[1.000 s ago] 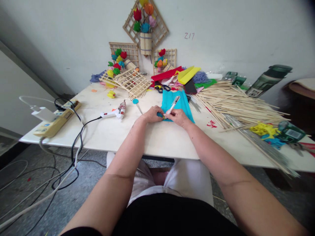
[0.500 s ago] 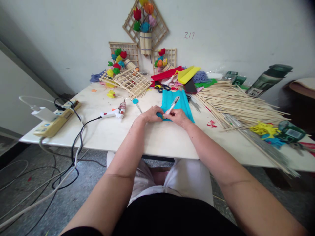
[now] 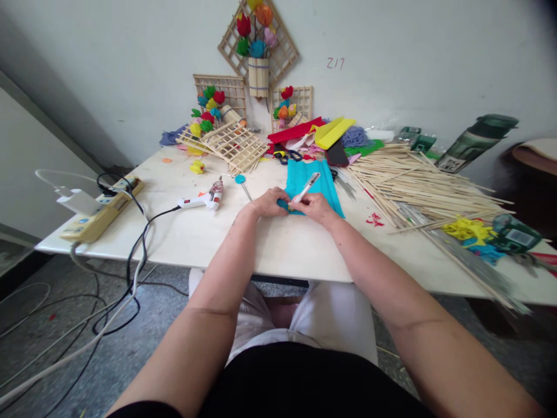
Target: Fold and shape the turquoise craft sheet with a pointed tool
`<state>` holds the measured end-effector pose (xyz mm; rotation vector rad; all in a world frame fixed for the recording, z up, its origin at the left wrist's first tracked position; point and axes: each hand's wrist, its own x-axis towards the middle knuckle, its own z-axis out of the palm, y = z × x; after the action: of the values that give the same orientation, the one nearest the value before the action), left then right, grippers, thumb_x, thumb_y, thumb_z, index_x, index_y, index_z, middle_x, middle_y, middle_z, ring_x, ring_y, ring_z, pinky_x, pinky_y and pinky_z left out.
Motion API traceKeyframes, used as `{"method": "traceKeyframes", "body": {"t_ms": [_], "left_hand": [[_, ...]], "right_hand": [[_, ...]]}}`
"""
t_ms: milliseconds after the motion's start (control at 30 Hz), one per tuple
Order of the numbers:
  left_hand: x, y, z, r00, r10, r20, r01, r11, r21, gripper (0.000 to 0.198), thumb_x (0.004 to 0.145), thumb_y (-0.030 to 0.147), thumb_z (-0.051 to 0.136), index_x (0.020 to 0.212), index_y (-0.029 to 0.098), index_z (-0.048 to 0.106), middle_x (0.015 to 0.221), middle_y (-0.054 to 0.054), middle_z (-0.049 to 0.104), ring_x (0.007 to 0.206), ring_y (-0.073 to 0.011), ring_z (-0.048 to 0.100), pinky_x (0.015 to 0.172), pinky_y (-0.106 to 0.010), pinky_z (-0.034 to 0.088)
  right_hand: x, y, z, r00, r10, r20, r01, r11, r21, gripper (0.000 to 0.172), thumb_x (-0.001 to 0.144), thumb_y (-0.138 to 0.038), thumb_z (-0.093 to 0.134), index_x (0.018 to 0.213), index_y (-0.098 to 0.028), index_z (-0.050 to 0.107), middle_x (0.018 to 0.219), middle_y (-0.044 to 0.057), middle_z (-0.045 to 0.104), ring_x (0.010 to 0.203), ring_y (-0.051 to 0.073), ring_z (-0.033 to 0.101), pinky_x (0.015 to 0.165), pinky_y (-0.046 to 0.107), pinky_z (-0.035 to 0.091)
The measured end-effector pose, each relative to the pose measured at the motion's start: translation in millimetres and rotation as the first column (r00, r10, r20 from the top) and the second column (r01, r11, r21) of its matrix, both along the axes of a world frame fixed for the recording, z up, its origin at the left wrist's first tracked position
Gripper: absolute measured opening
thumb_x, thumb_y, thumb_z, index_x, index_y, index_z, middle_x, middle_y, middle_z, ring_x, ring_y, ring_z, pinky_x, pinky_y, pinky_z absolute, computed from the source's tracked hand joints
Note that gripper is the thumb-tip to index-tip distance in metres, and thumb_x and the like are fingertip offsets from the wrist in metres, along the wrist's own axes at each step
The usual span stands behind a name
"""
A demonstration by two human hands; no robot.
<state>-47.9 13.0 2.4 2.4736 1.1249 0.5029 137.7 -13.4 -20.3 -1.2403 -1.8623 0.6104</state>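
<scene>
A sheet of blue paper (image 3: 303,170) lies on the white table in front of me. My right hand (image 3: 315,208) is closed round a white pen (image 3: 311,183), its tip down at the paper's near left corner. Beside it my left hand (image 3: 270,203) rests with bent fingers on that same corner, pressing a small blue piece there; the spot between the hands is partly hidden. Just left of the paper lies a thin stick with a round blue top (image 3: 239,179).
A white glue gun (image 3: 202,201) and a power strip (image 3: 93,223) with cables are at the left. Wooden sticks (image 3: 418,183) and a green bottle (image 3: 476,142) fill the right. Scissors (image 3: 288,156) and bamboo lattices (image 3: 237,145) lie behind.
The pen's upper end has shifted very slightly to the right. Both hands stay at the same corner of the blue paper.
</scene>
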Motion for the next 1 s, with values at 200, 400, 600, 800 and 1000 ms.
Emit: {"method": "traceKeyframes", "body": {"t_ms": [200,400,600,800,1000], "left_hand": [[0,-1,1.6,1.000,-0.004,0.004,0.004,1.000,-0.001,0.034,0.056,0.027,0.068,0.089,0.019,0.070,0.103,-0.004,0.062,0.102,-0.0237,0.054,0.093,-0.032,0.042],[0,-2,2.6,1.000,-0.006,-0.004,0.006,1.000,0.000,0.034,0.057,0.028,0.068,0.090,0.019,0.070,0.102,-0.003,0.062,0.101,-0.0226,0.055,0.093,-0.031,0.042],[1,0,2.5,1.000,-0.002,-0.025,0.002,1.000,0.007,0.037,0.057,0.029,0.068,0.092,0.018,0.069,0.104,-0.004,0.062,0.102,-0.0227,0.054,0.093,-0.031,0.042],[0,0,3.5,0.999,-0.023,-0.032,0.023,1.000,0.003,0.037,0.058,0.028,0.067,0.093,0.016,0.069,0.103,-0.004,0.062,0.102,-0.0229,0.055,0.092,-0.031,0.043],[1,-1,3.5,1.000,-0.009,-0.004,0.009,1.000,0.000,0.035,0.056,0.027,0.068,0.089,0.017,0.070,0.101,-0.004,0.063,0.101,-0.0238,0.055,0.092,-0.032,0.043]], "right_hand": [[-2,-2,0.3,1.000,-0.015,0.026,0.015,1.000,0.021,0.027,0.067,-0.044,0.067,0.078,-0.020,0.073,0.069,0.002,0.070,0.066,0.017,0.063,0.058,0.025,0.046],[-1,-3,5.3,0.998,-0.019,0.061,0.019,1.000,0.002,0.028,0.069,-0.044,0.066,0.077,-0.018,0.072,0.070,0.003,0.070,0.067,0.016,0.063,0.060,0.025,0.046],[-2,-2,3.1,0.999,-0.022,0.029,0.022,1.000,0.006,0.030,0.070,-0.045,0.065,0.080,-0.018,0.073,0.071,0.003,0.070,0.067,0.016,0.063,0.061,0.025,0.047],[-3,1,-3.1,0.999,-0.040,0.029,0.039,0.999,0.029,0.026,0.068,-0.043,0.066,0.081,-0.021,0.073,0.072,0.002,0.071,0.072,0.018,0.064,0.060,0.024,0.047],[-2,3,-4.3,1.000,-0.014,0.025,0.014,1.000,0.018,0.022,0.068,-0.041,0.067,0.079,-0.023,0.072,0.075,0.001,0.071,0.073,0.018,0.064,0.063,0.026,0.048]]}}
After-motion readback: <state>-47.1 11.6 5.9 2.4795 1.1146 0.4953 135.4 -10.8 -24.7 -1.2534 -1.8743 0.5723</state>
